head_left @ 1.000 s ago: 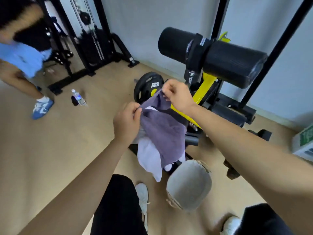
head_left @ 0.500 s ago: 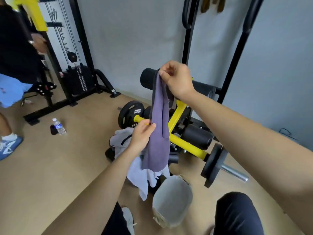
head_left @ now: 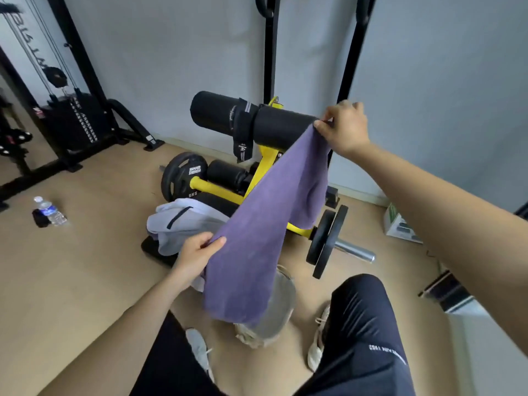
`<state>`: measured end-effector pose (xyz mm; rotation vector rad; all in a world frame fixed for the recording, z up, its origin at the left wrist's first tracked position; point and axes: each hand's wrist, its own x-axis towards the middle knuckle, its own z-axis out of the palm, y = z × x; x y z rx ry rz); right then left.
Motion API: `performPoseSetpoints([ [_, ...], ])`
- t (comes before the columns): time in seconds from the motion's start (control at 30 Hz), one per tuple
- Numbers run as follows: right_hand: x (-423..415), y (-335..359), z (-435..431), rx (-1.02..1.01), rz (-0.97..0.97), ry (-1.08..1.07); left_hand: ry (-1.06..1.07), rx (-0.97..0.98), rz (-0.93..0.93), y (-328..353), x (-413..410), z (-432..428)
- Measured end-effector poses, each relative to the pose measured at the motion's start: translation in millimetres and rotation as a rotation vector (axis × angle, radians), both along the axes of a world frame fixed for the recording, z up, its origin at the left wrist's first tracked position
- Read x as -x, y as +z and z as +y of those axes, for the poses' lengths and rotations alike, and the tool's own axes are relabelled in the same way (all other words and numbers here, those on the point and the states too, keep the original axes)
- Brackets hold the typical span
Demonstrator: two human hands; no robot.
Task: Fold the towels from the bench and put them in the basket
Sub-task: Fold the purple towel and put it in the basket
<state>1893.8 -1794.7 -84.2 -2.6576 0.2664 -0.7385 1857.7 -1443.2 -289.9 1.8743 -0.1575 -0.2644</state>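
A purple towel (head_left: 265,241) hangs stretched in the air between my two hands. My right hand (head_left: 344,128) pinches its upper corner, high and to the right, beside the bench's black roller pad (head_left: 248,121). My left hand (head_left: 197,252) grips the towel's lower left edge. A white towel (head_left: 183,224) lies crumpled on the low end of the yellow and black bench (head_left: 217,192). The grey basket (head_left: 274,312) stands on the floor between my feet, partly hidden behind the hanging purple towel.
Weight plates (head_left: 183,178) sit on the bench's bars, with one bar end (head_left: 354,252) sticking out right. A water bottle (head_left: 51,211) lies on the wooden floor at left. A black cable machine (head_left: 71,118) stands at back left, a box (head_left: 397,221) at right.
My right hand has swung up and to the right, and my left hand has moved down and left, spreading the purple towel out wide. The person at the left is out of view.
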Motion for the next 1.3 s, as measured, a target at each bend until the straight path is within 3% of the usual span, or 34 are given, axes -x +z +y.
performPoseSetpoints([
  [0.17,38.8,-76.1,-4.2,-0.222,0.199,0.042,-0.002,0.056,-0.001,24.8,5.5,10.3],
  [0.37,68.6,-156.9,28.4,-0.471,0.309,0.248,-0.04,0.032,-0.036,28.2,7.6,-15.8],
  [0.57,80.1,-194.9,75.8,-0.679,0.44,0.596,-0.325,-0.066,-0.038,10.4,0.7,-50.9],
  [0.67,73.3,-217.3,81.5,-0.758,0.497,0.666,-0.421,-0.089,-0.034,-3.4,-9.3,-58.9],
  [1.3,35.3,-363.4,5.0,-0.679,0.431,0.157,-0.373,-0.507,0.039,-174.6,-44.7,-60.8],
])
